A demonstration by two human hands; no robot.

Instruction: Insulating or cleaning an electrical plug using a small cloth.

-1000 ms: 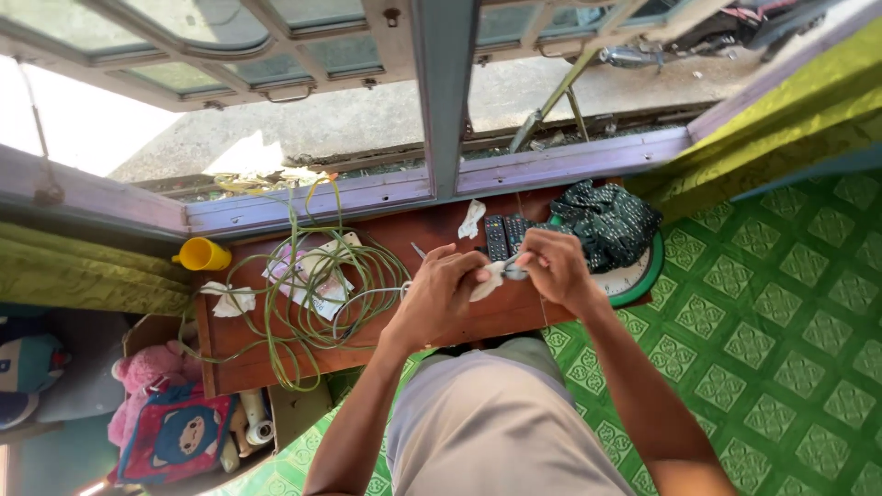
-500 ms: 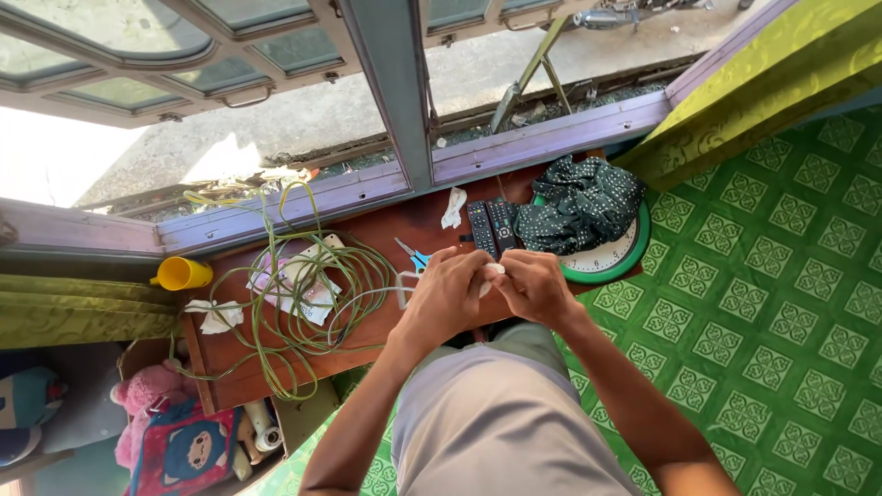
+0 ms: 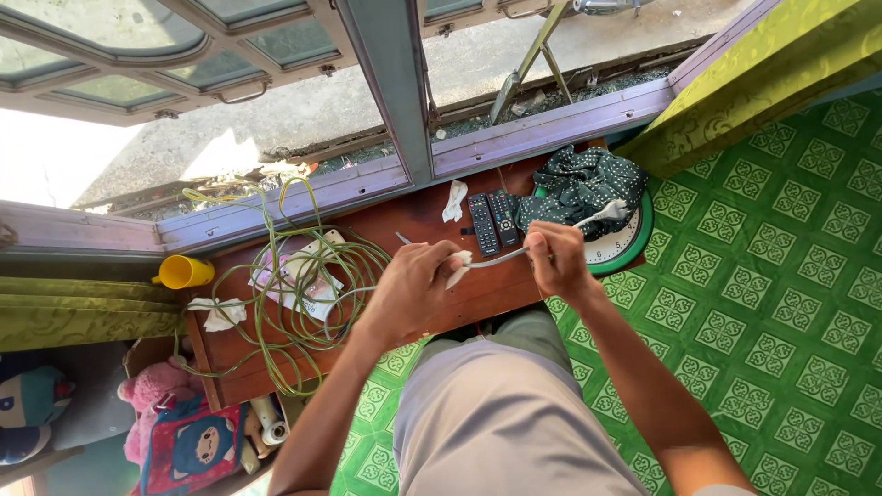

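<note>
- Stretching above the table [image 3: 459, 303], a white cable [image 3: 501, 259] runs between both hands.
- Left hand [image 3: 413, 292] is fisted around a tissue [image 3: 458, 268] on the cable.
- Right hand [image 3: 554, 257] pinches the cable; its plug [image 3: 611, 211] pokes over the clock [image 3: 634, 248].
- Green cord [image 3: 303, 285] coils left of the left hand.

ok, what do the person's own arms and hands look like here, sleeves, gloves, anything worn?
Both arms are bare to the frame edge: no sleeves in view. The left hand and right hand are bare too, with no gloves, and no watch, ring or wristband can be made out. Lower down, the person wears plain grey clothing at the waist and legs.
</note>
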